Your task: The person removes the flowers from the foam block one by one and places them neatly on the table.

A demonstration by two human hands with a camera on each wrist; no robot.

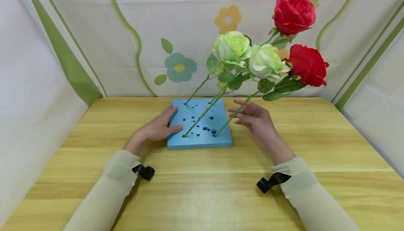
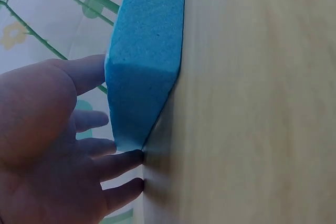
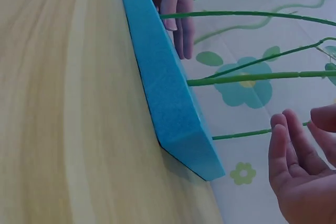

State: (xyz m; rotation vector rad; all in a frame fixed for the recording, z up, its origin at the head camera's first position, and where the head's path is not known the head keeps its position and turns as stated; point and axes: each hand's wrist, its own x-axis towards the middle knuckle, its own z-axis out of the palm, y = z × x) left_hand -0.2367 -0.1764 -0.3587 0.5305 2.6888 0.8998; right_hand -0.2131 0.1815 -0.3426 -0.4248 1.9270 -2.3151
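A light blue foam block (image 1: pixel 199 142) with several holes lies on the table. Stuck into it by their green stems (image 1: pixel 205 113) are two pale green roses (image 1: pixel 233 46) and two red roses (image 1: pixel 307 64), leaning to the right. My left hand (image 1: pixel 159 127) rests against the block's left side, its thumb over the top; the left wrist view shows the fingers (image 2: pixel 118 165) stretched along the foam. Just right of the block hovers my right hand (image 1: pixel 254 118), fingers loosely bent beside a stem and gripping nothing.
The wooden table (image 1: pixel 202 189) ends at a white curtain (image 1: pixel 85 31) printed with flowers and green bands. A black wrist camera (image 1: pixel 146 172) sits at the left cuff, another camera (image 1: pixel 266 184) at the right. The rose heads reach out above the right hand.
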